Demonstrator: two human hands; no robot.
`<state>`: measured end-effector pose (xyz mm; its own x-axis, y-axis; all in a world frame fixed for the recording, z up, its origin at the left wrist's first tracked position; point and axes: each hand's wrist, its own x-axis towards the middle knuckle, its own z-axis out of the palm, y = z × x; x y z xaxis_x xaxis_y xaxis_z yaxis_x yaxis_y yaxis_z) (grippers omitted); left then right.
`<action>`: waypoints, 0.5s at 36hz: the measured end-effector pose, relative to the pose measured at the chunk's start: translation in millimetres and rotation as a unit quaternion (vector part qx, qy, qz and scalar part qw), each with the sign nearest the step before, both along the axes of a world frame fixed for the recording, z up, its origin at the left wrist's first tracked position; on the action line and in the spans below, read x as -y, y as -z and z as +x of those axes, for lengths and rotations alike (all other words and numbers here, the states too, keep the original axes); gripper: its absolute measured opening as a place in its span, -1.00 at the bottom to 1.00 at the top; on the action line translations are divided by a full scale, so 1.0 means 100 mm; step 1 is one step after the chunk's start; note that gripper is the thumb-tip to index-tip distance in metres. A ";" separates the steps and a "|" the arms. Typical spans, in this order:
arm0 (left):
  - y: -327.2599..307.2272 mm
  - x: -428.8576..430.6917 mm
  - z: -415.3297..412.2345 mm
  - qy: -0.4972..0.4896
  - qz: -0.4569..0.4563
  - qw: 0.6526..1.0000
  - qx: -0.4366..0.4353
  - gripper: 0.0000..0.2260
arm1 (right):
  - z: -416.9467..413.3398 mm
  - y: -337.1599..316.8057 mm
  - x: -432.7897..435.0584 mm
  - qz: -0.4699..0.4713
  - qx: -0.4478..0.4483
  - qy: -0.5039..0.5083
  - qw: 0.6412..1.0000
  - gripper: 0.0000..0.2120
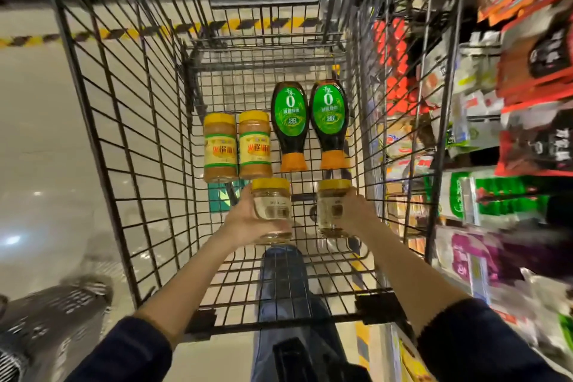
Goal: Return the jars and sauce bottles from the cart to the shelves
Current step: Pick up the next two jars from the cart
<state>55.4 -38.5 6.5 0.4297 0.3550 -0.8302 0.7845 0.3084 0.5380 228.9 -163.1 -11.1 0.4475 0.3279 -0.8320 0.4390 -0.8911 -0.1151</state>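
Inside the black wire cart (130,139), my left hand (245,217) grips a clear jar with a yellow lid (272,208). My right hand (355,214) grips a second clear yellow-lidded jar (331,205). Both jars are held just above the cart floor. Beyond them lie two yellow-lidded jars of tan paste (219,147) (255,146) side by side. To their right lie two dark sauce bottles with green labels and orange caps (290,125) (330,124), caps pointing toward me.
Store shelves (508,139) packed with red, green and purple packets run along the right, close to the cart's side. Pale floor with a yellow-black striped line (37,40) lies to the left. My leg (285,288) shows under the cart.
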 end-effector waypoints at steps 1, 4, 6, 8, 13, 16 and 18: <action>-0.02 -0.01 -0.01 -0.007 -0.004 1.000 0.008 0.00 | 0.01 0.03 0.00 0.009 -0.007 0.005 1.000 -0.26; -0.07 -0.02 -0.01 -0.026 -0.012 0.999 0.034 -0.19 | 0.03 0.11 0.01 0.019 -0.040 0.043 0.998 -0.15; -0.11 -0.03 -0.01 -0.036 -0.012 0.998 0.051 -0.22 | 0.01 0.16 0.01 0.033 -0.073 0.084 0.993 -0.08; -0.13 -0.04 -0.01 -0.047 -0.015 0.997 0.063 -0.17 | -0.03 0.19 0.00 0.054 -0.099 0.116 0.987 -0.01; -0.19 -0.07 -0.03 -0.049 -0.010 0.997 0.064 -0.11 | -0.10 0.24 -0.01 0.085 -0.095 0.169 0.977 -0.03; -0.18 -0.09 -0.06 -0.039 0.002 0.997 0.059 -0.15 | -0.10 0.27 0.01 0.104 -0.086 0.202 0.970 -0.10; -0.21 -0.09 -0.07 -0.036 0.018 0.997 0.065 -0.20 | -0.10 0.25 0.01 0.106 -0.086 0.207 0.969 -0.14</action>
<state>48.2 -29.7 27.2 0.5056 0.4172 -0.7552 0.6837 0.3402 0.6456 219.3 -164.4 -36.3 0.4377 0.3224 -0.8393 0.0070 -0.9347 -0.3554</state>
